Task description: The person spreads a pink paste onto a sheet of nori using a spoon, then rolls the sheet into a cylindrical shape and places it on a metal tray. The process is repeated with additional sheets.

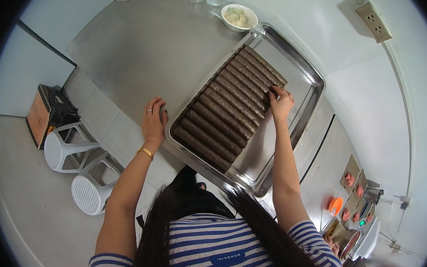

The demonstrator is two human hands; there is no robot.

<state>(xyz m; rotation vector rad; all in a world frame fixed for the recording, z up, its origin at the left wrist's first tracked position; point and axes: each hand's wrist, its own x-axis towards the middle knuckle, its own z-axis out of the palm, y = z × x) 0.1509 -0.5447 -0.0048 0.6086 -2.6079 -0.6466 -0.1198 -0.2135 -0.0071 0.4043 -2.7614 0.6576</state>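
Note:
Long dark brown rolls (224,107), seemingly wrapped in seaweed sheets, lie side by side in a row within a shallow metal tray (314,78). At the right ends of the rolls, my right hand (282,103) has its thumb and fingertips bent in a pinch on one roll's end. My left hand (154,122), wearing a ring, rests beside the tray's left corner. Its fingers are stretched out and slightly bent over the metal table (121,50), with nothing in them.
Behind the tray stands a white bowl (239,17) of pale food. Two white stools (89,193) stand on the left floor. At lower right, raw meat portions (349,178) lie on brown sheets near an orange bowl (335,206), a scale (362,223) and another person's hand (332,246).

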